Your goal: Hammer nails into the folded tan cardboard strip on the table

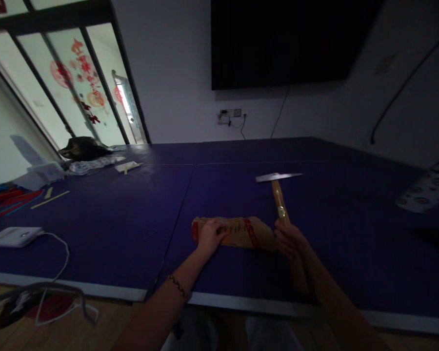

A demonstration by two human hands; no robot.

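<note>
A brown paper package (237,233) with red bands and dark print lies lengthwise on the blue table. My left hand (211,234) is closed over its left part, pressing it against the tabletop. In my right hand (290,239), fingers wrapped around the wooden handle, is a hammer (280,197). Its narrow metal head is raised above the table, beyond the package, and slightly blurred. The handle's lower end sticks out below my fist. My right fist is close to the package's right end; whether they touch I cannot tell.
A white power bank (14,237) with a cable lies at the left near the table edge (95,287). Behind it are coloured strips (12,197), a clear plastic box (40,175) and a black bag (83,147). A patterned cylinder (426,190) lies at the right.
</note>
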